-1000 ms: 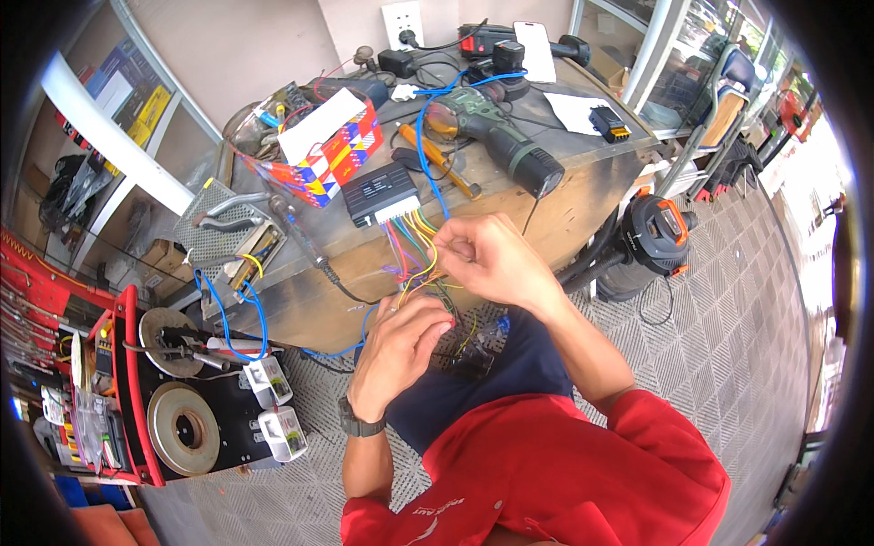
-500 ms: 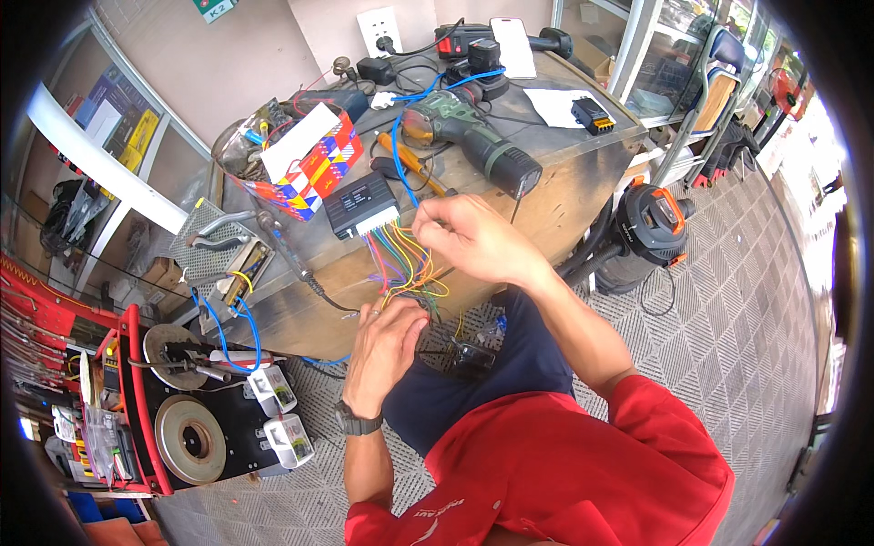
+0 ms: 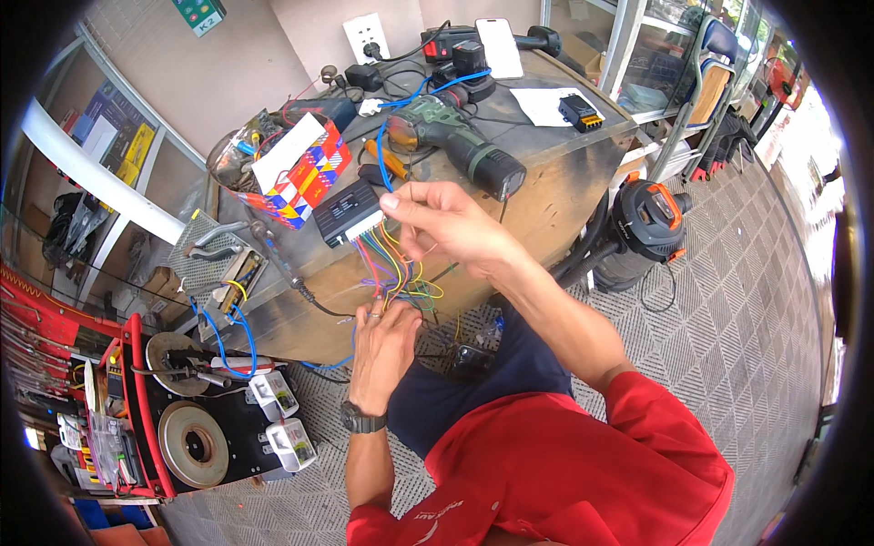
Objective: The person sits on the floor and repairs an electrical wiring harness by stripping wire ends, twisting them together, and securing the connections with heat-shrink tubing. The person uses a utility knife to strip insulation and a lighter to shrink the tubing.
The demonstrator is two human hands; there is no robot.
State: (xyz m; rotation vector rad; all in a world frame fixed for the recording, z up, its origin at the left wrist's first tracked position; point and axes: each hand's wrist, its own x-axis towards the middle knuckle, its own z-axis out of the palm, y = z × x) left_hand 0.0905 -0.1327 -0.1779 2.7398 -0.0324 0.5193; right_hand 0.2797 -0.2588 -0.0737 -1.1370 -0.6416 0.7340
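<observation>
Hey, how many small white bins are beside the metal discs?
2: the upper bin right of the upper disc, the lower bin right of the lower disc.

I'm seeing a flat black module (image 3: pixel 346 209), box-shaped, lying label-up on the table (image 3: pixel 546 202) near the front edge. It's sitting at a slant, its white connector (image 3: pixel 366 227) facing that edge. The wire bundle (image 3: pixel 393 261) is running out of the connector: red, yellow, green and purple strands, fanning and hanging past the edge, some looping loosely. I'm not making out every far end.
</observation>
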